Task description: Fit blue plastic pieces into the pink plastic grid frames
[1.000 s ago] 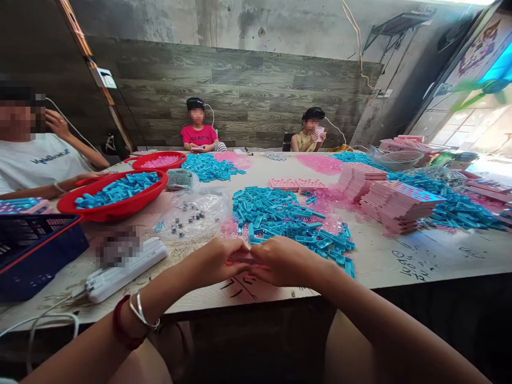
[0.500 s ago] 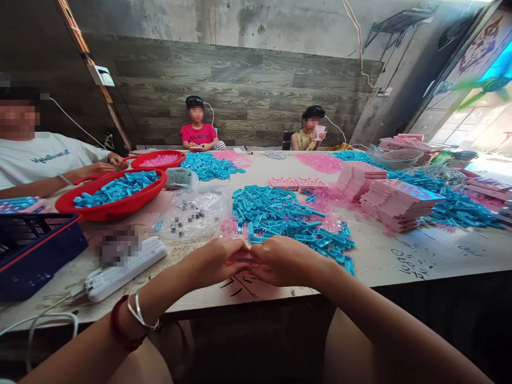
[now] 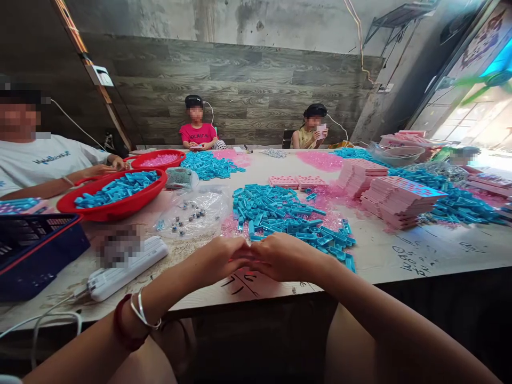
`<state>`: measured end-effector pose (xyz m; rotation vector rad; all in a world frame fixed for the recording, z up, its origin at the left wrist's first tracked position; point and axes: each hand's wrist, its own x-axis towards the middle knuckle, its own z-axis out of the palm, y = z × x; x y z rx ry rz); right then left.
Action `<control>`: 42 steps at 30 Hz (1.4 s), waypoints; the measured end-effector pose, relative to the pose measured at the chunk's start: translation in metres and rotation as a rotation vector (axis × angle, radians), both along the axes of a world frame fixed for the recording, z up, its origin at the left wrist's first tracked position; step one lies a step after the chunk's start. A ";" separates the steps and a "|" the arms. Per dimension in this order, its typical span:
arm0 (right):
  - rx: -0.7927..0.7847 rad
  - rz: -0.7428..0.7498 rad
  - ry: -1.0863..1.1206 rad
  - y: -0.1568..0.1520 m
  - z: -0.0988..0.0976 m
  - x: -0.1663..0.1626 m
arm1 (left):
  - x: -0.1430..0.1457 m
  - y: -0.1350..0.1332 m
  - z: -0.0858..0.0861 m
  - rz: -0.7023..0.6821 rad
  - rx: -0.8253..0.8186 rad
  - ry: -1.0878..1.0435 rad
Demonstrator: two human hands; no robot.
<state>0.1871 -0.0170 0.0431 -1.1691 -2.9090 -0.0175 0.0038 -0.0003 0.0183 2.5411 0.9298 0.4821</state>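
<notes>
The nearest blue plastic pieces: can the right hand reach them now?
Probably yes: nothing visible separates the right hand from the nearest blue plastic pieces, though it seems occupied with a pink item.

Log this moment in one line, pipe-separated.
left hand: holds pink piece, mostly hidden | right hand: holds same piece | beyond hands: blue pieces heaped on table

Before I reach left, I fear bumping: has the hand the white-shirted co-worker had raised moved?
Yes: the hand has come down, toward the nearer red basket.
</notes>
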 end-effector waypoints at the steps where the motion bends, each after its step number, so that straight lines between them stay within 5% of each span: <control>1: 0.002 0.006 0.001 0.000 0.000 0.000 | 0.000 -0.001 0.001 0.002 0.001 -0.001; 12: 0.036 0.029 0.028 0.009 -0.007 0.002 | -0.002 0.004 -0.001 0.008 -0.046 -0.029; 16: -0.027 -0.002 0.209 0.022 -0.016 0.009 | -0.008 0.012 0.002 0.010 -0.102 -0.106; 21: -0.196 -0.025 0.403 0.045 -0.048 0.010 | -0.022 0.032 -0.006 0.156 -0.098 -0.010; 25: -0.156 -0.015 0.293 0.054 -0.069 0.004 | -0.043 0.050 -0.017 0.283 -0.079 0.117; 31: -0.057 -0.075 0.292 0.059 -0.077 -0.001 | -0.093 0.082 -0.040 0.668 0.093 0.278; 36: 0.103 -0.028 0.314 0.076 -0.087 -0.008 | -0.114 0.094 -0.056 0.691 0.035 0.373; 42: 0.105 -0.001 0.211 0.084 -0.095 -0.009 | -0.107 0.093 -0.052 0.686 0.058 0.295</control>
